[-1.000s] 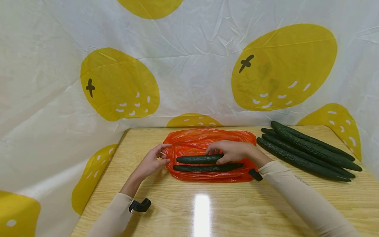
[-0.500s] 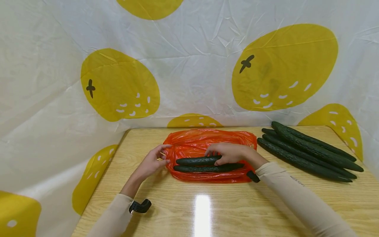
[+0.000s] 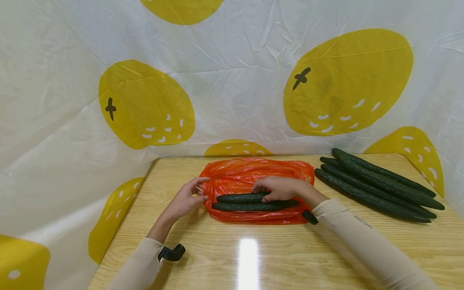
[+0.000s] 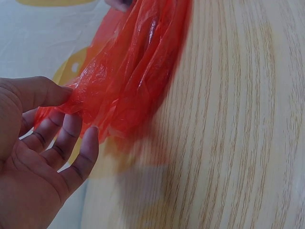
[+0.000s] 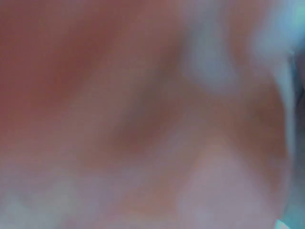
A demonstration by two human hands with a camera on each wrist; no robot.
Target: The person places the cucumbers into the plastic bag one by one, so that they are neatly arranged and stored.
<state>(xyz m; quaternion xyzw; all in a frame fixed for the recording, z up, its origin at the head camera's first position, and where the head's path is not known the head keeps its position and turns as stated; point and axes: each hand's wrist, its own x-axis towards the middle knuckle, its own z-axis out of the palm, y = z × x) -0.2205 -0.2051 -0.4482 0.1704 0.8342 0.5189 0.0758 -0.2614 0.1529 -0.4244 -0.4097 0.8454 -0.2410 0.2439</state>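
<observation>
Right hand point(image 3: 280, 188) is nudging its gripped cucumber point(image 3: 241, 197) lower onto the bag point(image 3: 253, 173); left hand point(image 3: 186, 197) is pinching the edge at 9 o'clock. Two placed, four cucumbers point(image 3: 377, 185) waiting at 3 o'clock.

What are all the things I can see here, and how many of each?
Plastic bag: one, orange-red, middle of the table, lying flat.
Cucumbers on the bag: two, dark green, side by side.
Cucumber pile: about four, dark green, on the table to the right of the bag.
Table: one, light wood, shiny.
Backdrop sheet: one, white with yellow fruit shapes, behind and at both sides.
Wrist cameras: two, black, one on each wrist.
Left hand: pinches the bag's left edge.
Right hand: on the farther cucumber.
</observation>
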